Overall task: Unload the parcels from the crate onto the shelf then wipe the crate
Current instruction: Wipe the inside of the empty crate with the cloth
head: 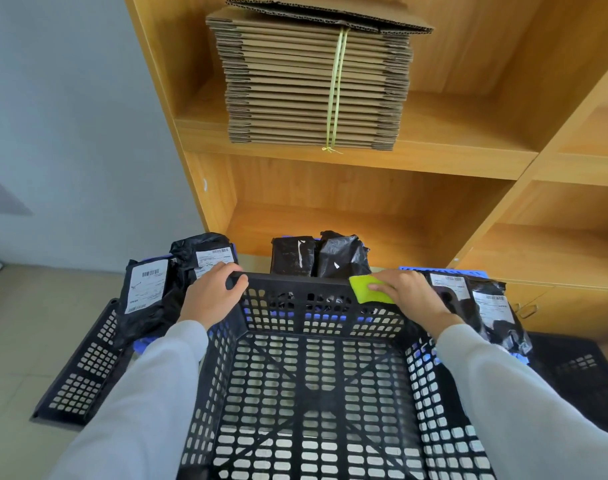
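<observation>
Crate (316, 393) empty, frame centre: wiping step. Your left hand (214, 296) grips far rim; right hand (408, 292) fingers flat, pressing sponge (368, 289). Next: sweep along rim.

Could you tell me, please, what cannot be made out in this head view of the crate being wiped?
- Print on the parcel labels: too small to read.
- Near side of the black crate: cut off by the bottom edge.
- Part of the yellow-green sponge: covered by the right hand.
- Crate corner under the left hand: hidden by its fingers.
</observation>
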A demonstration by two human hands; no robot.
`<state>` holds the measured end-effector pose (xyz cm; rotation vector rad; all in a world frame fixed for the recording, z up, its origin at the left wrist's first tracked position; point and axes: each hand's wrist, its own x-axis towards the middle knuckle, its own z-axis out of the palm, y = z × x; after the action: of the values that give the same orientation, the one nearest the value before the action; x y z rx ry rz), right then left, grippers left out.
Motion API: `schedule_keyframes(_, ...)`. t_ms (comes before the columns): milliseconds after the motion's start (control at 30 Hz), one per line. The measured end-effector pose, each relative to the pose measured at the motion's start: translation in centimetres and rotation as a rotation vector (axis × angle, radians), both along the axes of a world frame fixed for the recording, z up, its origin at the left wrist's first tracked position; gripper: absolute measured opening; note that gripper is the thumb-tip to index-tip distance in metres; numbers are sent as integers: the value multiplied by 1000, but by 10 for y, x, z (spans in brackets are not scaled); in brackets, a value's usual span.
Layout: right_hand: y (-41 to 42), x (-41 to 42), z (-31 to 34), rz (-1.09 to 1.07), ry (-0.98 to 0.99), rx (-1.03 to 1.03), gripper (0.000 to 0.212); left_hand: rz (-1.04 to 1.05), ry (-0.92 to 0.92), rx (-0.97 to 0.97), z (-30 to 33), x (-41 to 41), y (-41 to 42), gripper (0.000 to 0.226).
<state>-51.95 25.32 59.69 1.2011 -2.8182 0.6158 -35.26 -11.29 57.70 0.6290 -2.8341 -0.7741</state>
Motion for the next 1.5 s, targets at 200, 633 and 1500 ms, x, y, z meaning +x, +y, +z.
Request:
schedule_keyframes(200, -66, 18, -8, 51, 30, -68, 62, 25, 15, 34, 1, 2, -2, 24)
schedule_keyframes(633, -199, 59, -31, 66, 90, -160, 29, 66, 63, 37, -1, 1, -4, 36)
schedule_keyframes(1500, -90, 34, -38, -90, 192, -86, 29, -29, -91, -322, -2, 2, -3, 17)
